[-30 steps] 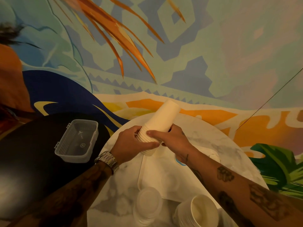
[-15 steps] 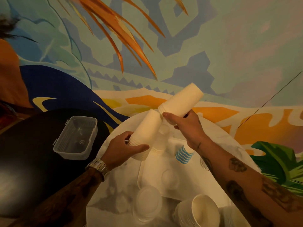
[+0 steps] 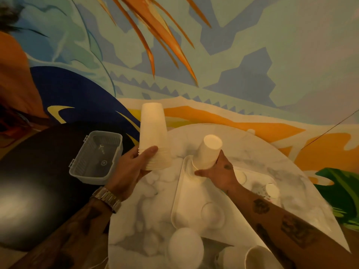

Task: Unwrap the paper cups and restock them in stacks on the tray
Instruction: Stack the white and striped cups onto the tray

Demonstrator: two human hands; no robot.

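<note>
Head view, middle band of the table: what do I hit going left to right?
Order: clear plastic container → left hand → tall cup stack it grips → short cup stack → right hand gripping it → small cup at far right. Left out: tray, which spans several of these.

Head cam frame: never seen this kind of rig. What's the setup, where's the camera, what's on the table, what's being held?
There is no machine here. A person works with bare hands, and the single camera sits on their head, looking forward and down. The left hand, with a wristwatch, grips a tall stack of paper cups, held upside down. The right hand grips a shorter stack at the far left corner of a white tray; whether it touches the tray is unclear. The tray lies on a round marble table. Other cups stand at the near edge. To the left, a clear plastic container sits on a dark table.
</note>
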